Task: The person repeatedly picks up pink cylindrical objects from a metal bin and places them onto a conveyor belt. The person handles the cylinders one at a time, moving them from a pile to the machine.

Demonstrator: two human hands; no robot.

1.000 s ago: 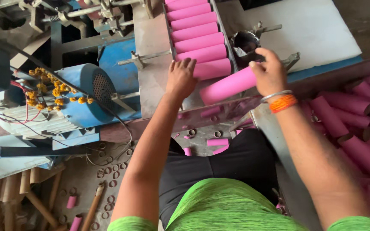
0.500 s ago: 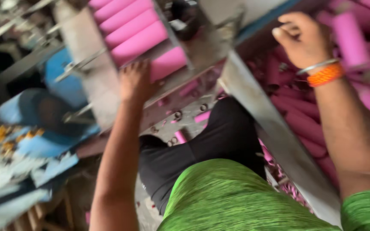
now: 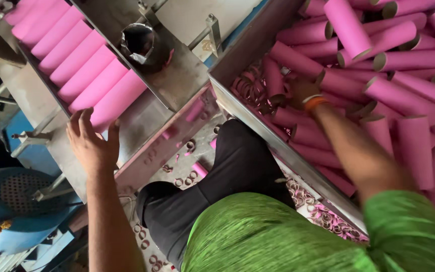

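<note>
— Left hand?
— Flat and open on the metal tray, fingertips touching the nearest pink tube in the row. Holding nothing.
— Right hand?
— Down in the bin at right, among loose pink tubes. Orange band at the wrist. Grip hidden; cannot tell whether closed on anything.
</note>
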